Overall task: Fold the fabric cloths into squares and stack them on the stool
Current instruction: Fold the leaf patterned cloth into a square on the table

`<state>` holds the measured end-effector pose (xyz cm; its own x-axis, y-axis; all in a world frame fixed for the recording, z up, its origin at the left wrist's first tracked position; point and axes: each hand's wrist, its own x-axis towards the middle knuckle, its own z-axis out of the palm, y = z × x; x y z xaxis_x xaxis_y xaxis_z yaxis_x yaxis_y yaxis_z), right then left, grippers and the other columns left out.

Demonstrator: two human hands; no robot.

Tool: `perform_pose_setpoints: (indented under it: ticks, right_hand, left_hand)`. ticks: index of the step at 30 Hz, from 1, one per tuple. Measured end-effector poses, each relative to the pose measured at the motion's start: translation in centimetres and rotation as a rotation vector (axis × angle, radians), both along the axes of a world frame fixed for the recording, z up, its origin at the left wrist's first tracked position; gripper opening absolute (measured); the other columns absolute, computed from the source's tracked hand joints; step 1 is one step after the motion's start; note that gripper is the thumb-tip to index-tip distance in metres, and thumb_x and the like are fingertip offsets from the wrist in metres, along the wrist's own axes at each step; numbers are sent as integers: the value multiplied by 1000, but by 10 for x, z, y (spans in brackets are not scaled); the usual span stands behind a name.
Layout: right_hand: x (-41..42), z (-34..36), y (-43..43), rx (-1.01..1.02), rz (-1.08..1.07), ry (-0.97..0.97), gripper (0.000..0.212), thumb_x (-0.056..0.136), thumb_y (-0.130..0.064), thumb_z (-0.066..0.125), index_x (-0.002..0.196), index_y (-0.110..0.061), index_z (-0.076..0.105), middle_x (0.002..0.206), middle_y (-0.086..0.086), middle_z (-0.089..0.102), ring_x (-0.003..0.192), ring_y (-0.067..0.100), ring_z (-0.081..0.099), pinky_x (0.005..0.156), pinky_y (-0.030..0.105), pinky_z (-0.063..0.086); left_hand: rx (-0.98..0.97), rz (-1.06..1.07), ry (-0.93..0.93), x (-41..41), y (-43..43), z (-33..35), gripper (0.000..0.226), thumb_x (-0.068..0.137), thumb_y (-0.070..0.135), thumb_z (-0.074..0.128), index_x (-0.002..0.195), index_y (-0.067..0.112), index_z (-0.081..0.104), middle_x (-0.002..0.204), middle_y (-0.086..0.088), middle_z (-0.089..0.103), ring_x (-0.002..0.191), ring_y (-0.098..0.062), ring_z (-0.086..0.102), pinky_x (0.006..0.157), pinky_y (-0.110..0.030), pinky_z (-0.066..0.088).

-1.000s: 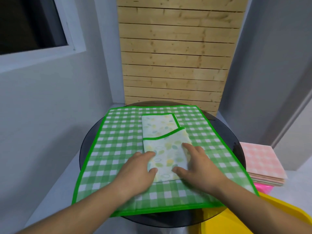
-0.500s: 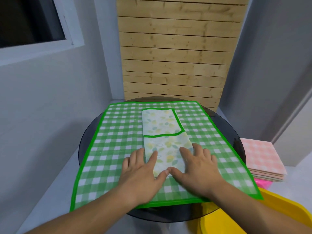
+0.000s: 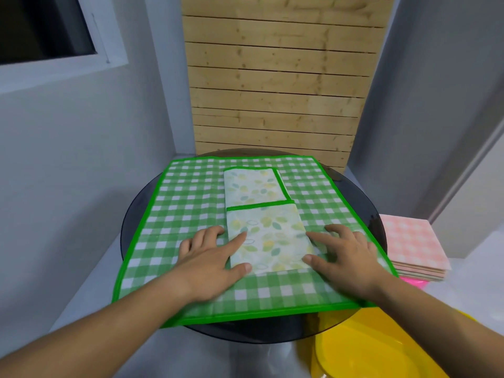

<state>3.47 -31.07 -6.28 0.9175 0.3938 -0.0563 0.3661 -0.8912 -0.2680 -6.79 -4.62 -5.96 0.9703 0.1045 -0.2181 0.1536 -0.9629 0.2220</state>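
A leaf-print cloth (image 3: 261,214) with a green border lies folded into a long strip on a green checked mat (image 3: 191,203), which covers a round dark glass table (image 3: 362,192). My left hand (image 3: 210,255) lies flat at the strip's near left edge, with the index finger and thumb on the cloth. At the near right edge my right hand (image 3: 346,252) presses down with spread fingers. A stack of folded pink checked cloths (image 3: 411,241) sits on a pink stool (image 3: 414,282) to the right.
A yellow plastic tub (image 3: 368,347) sits at the lower right beside the table. A wooden slat panel (image 3: 275,85) stands behind the table. Grey walls close in on the left and right, with a window (image 3: 46,25) at the upper left.
Both hands have slid apart from the middle of the strip's near end to its left and right edges, flattening it. The cloth stays in place.
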Motion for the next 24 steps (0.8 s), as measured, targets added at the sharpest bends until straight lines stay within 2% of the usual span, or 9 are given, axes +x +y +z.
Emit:
perform_pose_setpoints:
  ticks: [4,8,11,14,16,20,24]
  right_hand:
    - [1,1,-4,20,4,23,55,88,-69,46,141,-58,34,155,-8,27,140,26,24,112,48,19]
    - [1,3,-3,6,13,33,58,90,-66,46,145,-55,29,156,-7,27,140,27,24,113,49,18]
    - [0,6,-1,55,23,6,63,91,-62,50,148,-46,29,153,-6,32,138,25,28,112,46,21]
    - [-4,10,5,227,139,-93,61,88,-58,58,143,-35,43,146,-7,41,134,17,33,112,39,27]
    - [-7,10,11,296,272,-148,55,85,-59,63,133,-34,54,143,-10,45,133,11,34,112,36,29]
    - [-6,5,19,258,412,-149,53,79,-64,68,121,-33,64,139,-13,51,130,5,38,112,30,32]
    - [0,0,17,221,452,-137,52,78,-64,68,118,-31,68,136,-12,56,126,5,44,105,20,33]
  left_hand:
    - [-41,-28,55,-1,5,5,64,97,67,33,151,61,-1,164,12,-4,150,-16,-11,120,-39,-2]
    - [-55,-49,57,-1,9,6,60,99,64,34,151,60,6,165,13,-4,151,-15,-10,119,-37,-3]
    - [-83,-64,10,-2,12,5,62,96,67,39,151,60,12,164,12,-3,151,-16,-8,121,-38,-2]
    - [-85,-160,-90,-1,15,7,66,95,67,42,154,53,16,165,14,-16,151,-10,-17,120,-34,-6]
    - [-111,-221,-94,2,16,10,69,95,68,41,156,50,14,163,19,-20,148,-2,-25,120,-30,-9]
    - [-70,-284,-9,10,15,7,83,87,80,37,157,48,5,163,22,-15,148,1,-21,123,-30,-6]
    - [-38,-305,17,12,17,0,87,86,81,37,157,46,2,164,19,-16,148,0,-22,123,-30,-6]
